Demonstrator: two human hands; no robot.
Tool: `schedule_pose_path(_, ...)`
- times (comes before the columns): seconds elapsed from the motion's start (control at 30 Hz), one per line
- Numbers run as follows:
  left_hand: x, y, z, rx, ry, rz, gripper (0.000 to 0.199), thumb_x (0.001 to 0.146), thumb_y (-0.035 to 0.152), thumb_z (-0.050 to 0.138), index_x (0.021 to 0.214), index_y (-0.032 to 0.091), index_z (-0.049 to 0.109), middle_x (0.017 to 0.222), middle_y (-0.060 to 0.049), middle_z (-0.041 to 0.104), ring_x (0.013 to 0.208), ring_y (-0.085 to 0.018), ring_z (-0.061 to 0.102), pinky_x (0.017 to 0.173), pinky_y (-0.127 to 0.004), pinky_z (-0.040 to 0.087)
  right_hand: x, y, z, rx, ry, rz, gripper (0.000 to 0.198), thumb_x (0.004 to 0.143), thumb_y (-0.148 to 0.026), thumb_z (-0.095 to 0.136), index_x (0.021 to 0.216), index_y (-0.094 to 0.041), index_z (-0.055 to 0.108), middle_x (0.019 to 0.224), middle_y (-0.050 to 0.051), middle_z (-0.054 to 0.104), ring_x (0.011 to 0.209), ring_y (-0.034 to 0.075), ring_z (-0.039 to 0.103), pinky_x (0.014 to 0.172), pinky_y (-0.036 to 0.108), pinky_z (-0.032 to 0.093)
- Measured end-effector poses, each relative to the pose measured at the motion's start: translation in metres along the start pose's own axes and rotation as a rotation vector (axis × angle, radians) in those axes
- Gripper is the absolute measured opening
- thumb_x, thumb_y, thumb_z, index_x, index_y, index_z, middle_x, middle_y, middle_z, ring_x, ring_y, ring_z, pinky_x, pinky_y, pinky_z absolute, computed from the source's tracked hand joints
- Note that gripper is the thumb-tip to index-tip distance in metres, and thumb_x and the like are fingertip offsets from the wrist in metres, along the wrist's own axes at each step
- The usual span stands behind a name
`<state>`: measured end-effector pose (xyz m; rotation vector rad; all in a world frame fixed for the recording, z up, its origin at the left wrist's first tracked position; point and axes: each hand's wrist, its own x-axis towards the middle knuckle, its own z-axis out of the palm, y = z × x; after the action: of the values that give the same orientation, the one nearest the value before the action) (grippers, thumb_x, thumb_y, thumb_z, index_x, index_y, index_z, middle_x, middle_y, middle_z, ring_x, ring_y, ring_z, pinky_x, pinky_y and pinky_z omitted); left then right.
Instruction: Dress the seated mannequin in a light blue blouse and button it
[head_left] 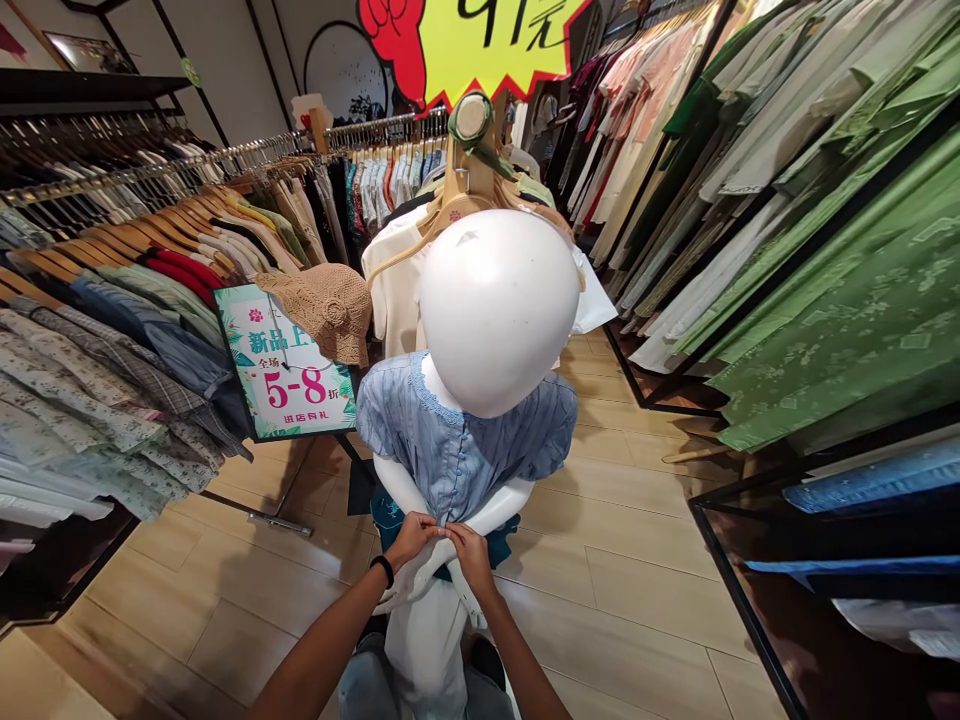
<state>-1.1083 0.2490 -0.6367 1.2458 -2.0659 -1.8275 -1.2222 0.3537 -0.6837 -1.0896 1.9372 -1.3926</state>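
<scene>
Right in front of me is a white mannequin wearing a light blue blouse with a lace-edged collar and a row of small buttons down the front. My left hand, with a black band on the wrist, pinches the blouse front low down, between the mannequin's arms. Close against it, my right hand pinches the same spot from the other side. The fingertips of both hands nearly touch. Whatever small button or edge lies between them is too small to make out. White trousers cover the mannequin's lower part.
Clothes racks line the left side, and green and white garments hang at the right. A sale sign and a brown crocheted hat stand beside the mannequin. A yellow price sign hangs above. The floor is wood.
</scene>
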Motion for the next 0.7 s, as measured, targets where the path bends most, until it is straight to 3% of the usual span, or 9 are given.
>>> schedule_pose_path(0.4,0.005,-0.008,0.000,-0.046,-0.057,0.115,0.047,0.067,0.059,0.059,0.049,0.020,0.039,0.053,0.004,0.026,0.058,-0.011,0.025,0.055,-0.028,0.024,0.000,-0.004,-0.001,0.006,0.007,-0.017,0.043,0.086,-0.049,0.047,0.092,-0.018,0.077,0.093,0.014,0.076,0.088,0.029,0.070,0.083,0.041,0.056)
schedule_pose_path(0.7,0.006,-0.014,0.002,-0.084,-0.031,0.135,0.047,0.068,0.059,0.058,0.050,0.020,0.036,0.055,0.004,0.026,0.058,-0.011,0.025,0.057,-0.029,0.023,-0.004,-0.001,0.003,0.039,0.040,-0.005,0.042,0.085,-0.048,0.051,0.097,-0.018,0.077,0.098,0.014,0.075,0.092,0.029,0.070,0.085,0.041,0.056)
